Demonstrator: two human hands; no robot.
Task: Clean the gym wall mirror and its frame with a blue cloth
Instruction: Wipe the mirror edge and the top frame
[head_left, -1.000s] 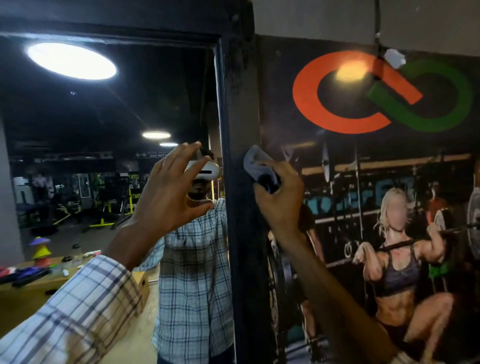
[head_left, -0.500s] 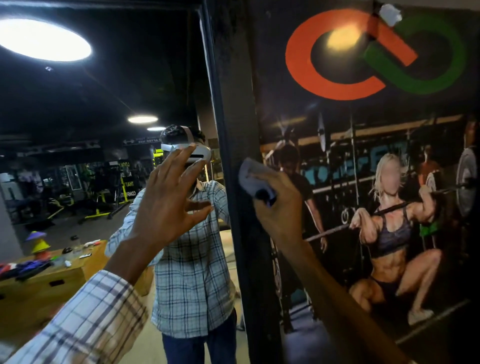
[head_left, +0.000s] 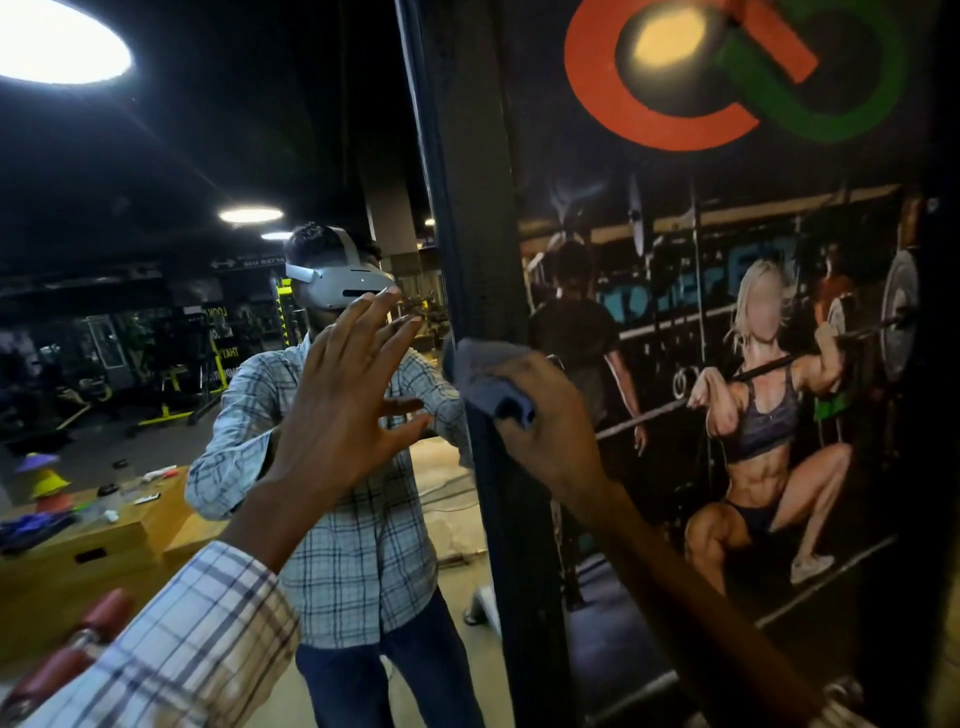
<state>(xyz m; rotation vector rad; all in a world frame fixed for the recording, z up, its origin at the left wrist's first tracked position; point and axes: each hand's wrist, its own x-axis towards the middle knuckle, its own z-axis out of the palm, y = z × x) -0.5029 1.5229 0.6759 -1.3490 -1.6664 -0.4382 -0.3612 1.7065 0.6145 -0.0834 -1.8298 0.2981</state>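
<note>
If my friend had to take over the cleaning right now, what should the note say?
Left hand: open, fingers spread, raised in front of the mirror; whether it touches the glass is unclear.
Right hand: grips the blue cloth, pressed on the black frame at the mirror's right edge, beside the poster.
Done: cannot tell which parts are clean.
Left: probably the frame below the cloth, then the glass.
</note>
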